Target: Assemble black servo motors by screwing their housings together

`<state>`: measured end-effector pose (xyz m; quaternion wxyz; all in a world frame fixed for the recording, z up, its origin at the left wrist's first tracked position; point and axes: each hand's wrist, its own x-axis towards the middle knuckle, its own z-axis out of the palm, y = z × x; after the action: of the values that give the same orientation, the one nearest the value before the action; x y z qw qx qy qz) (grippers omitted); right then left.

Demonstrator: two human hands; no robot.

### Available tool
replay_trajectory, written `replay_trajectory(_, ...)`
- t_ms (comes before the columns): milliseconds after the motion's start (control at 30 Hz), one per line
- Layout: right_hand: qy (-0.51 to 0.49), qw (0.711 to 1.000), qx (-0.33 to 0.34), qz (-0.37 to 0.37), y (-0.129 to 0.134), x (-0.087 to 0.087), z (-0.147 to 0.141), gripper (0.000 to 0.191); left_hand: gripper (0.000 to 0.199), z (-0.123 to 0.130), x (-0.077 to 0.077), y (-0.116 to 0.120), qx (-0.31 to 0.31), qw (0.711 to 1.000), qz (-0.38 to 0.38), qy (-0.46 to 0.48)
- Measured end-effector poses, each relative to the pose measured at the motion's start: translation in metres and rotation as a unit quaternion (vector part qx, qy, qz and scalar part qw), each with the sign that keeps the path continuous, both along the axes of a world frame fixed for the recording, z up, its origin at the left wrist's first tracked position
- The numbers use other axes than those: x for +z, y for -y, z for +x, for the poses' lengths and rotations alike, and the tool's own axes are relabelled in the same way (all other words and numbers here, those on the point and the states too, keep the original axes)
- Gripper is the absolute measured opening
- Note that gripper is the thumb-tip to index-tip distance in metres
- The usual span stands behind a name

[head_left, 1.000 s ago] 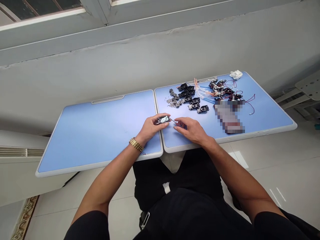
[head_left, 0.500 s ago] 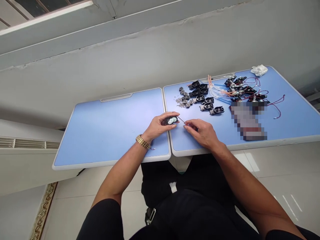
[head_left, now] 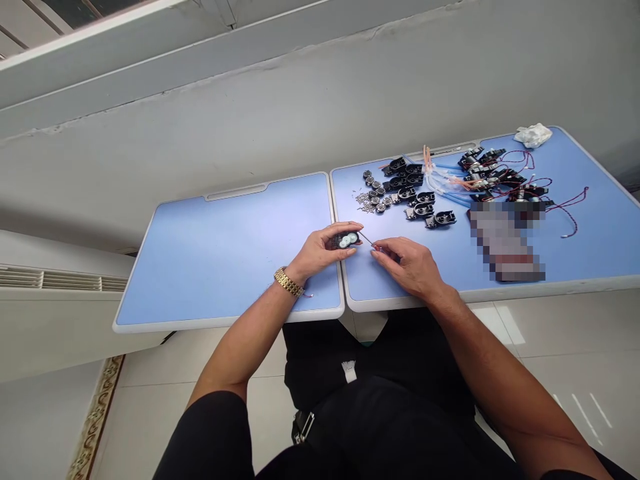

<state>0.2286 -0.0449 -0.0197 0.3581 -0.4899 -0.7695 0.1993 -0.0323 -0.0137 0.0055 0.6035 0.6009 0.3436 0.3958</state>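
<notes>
Over the seam of the two table tops, my left hand grips a small black gear housing between thumb and fingers, its white gears facing up. Pinched in my right hand is a thin screwdriver, its handle mostly hidden by the fingers. The slim shaft points up and left to the housing's right edge; whether the tip touches it is too small to tell.
Beyond my hands lie loose screws, small round parts and several black housings. Farther right are wired motor assemblies, blue tubes, a pixelated item and crumpled white plastic.
The view has shifted slightly, so the table and its parts sit a little differently in frame. Both hands keep their grips, with the screwdriver still at the housing.
</notes>
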Motion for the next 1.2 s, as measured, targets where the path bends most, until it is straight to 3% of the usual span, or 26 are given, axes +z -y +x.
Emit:
replay_trajectory(300,0.015,0.999,-0.005,0.035,0.001,-0.003,-0.001,0.020,0.051,-0.001,0.006,0.002,0.002,1.000,-0.022,-0.011)
replay_trajectory(467,0.059,0.995,-0.041,0.070,0.005,-0.003,-0.002,0.021,0.053,0.000,0.008,0.002,0.006,0.999,-0.035,-0.036)
replay_trajectory(700,0.154,0.981,-0.089,0.079,0.009,-0.002,0.000,0.024,0.048,0.000,0.005,-0.001,0.095,0.993,0.015,-0.063)
replay_trajectory(900,0.202,0.974,-0.082,0.065,0.006,0.001,-0.006,0.019,0.050,0.000,0.006,0.000,0.045,0.997,0.017,-0.060)
replay_trajectory(1067,0.213,0.972,-0.078,0.067,-0.005,0.020,0.023,0.027,0.050,0.000,0.003,-0.001,0.051,0.996,0.018,-0.070)
replay_trajectory(1200,0.269,0.949,-0.155,0.061,-0.021,0.042,0.063,0.041,0.050,0.000,0.000,-0.002,0.051,0.996,0.024,-0.071)
